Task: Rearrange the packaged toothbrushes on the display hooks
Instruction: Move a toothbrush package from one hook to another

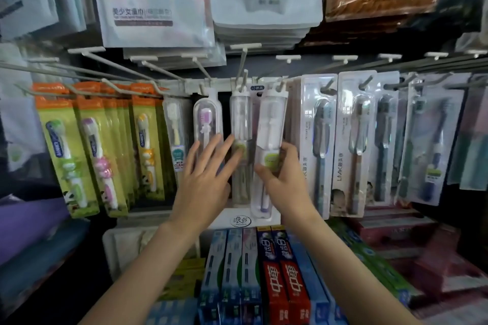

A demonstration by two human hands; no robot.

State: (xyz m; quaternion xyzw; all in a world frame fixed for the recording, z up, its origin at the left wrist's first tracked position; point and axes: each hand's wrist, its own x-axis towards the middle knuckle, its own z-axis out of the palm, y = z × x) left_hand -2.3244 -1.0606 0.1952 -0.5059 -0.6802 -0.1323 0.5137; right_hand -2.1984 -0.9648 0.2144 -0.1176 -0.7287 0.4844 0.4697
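Rearrangement in progress: centre hooks being adjusted.
Right hand grips the tilted clear plastic toothbrush case, hung on its hook; left hand, fingers spread, rests against the neighbouring clear cases.

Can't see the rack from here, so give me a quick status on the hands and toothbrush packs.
Left hand open, fingers on clear tube pack. Right hand gripping tilted white pack, still hooked. Nothing blocking.

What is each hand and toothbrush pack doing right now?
Left hand: open, fingers spread against the hanging packs.
Right hand: gripping the tilted clear pack.
Tilted clear pack: on its hook, slanted.
Middle clear pack: hanging straight.
Pink brush pack: hanging straight.
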